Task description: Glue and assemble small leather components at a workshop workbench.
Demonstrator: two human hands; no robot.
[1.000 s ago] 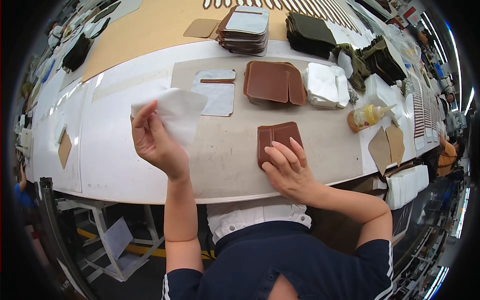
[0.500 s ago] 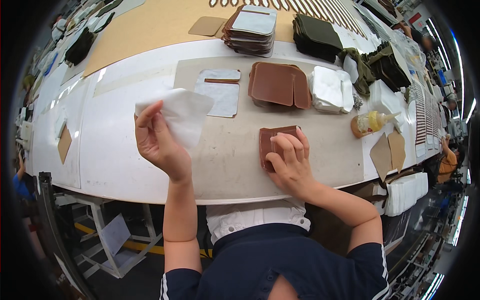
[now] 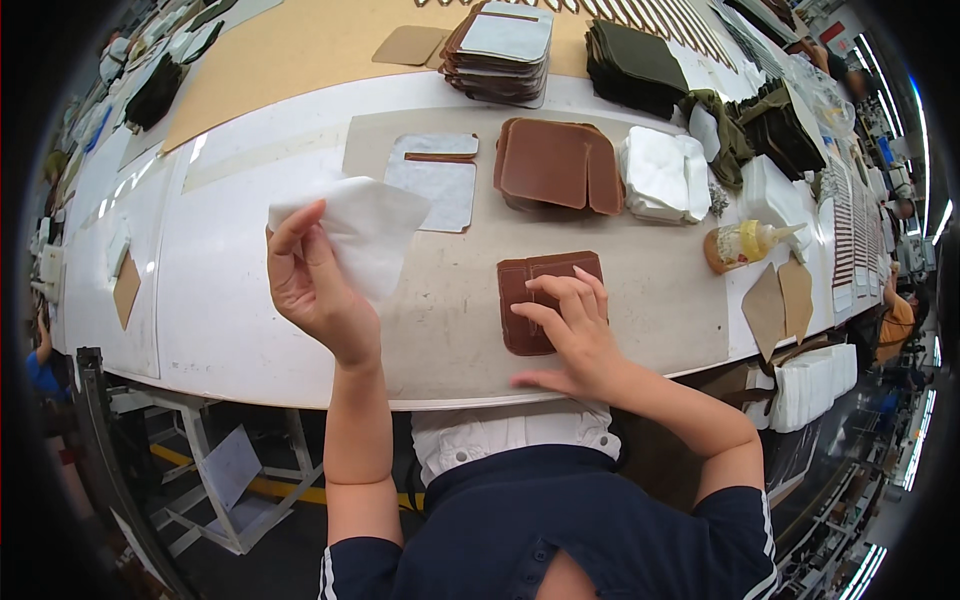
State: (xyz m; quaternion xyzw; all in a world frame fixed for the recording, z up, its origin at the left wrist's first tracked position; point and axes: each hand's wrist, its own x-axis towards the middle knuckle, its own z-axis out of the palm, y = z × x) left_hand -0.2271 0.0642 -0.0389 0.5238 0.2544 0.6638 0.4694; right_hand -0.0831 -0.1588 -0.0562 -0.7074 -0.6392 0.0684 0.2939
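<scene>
My left hand [image 3: 318, 285] pinches a thin white sheet [image 3: 365, 230] between thumb and fingers, held up over the table. A brown leather piece [image 3: 520, 290] lies flat on the grey mat [image 3: 440, 330] in front of me. Over its right part is my right hand [image 3: 580, 325], fingers spread and thumb out toward the table edge; whether the fingertips touch the leather I cannot tell. Beyond the white sheet lies a pale grey-faced piece with a brown slot [image 3: 435, 180], partly covered by the sheet. A stack of brown leather pieces [image 3: 555, 165] sits behind my right hand.
Right of the brown stack is a pile of white sheets [image 3: 663, 175], then a glue bottle [image 3: 745, 245] with a yellow top lying tilted. Farther back stand a stack of grey-faced pieces [image 3: 500, 50] and a dark green stack [image 3: 632, 68]. Tan pieces [image 3: 795, 305] lie at the right edge.
The brown leather piece, folded under my right hand before, now lies opened out and flatter. My right hand's fingers have spread and its thumb has swung away. The left hand has barely moved.
</scene>
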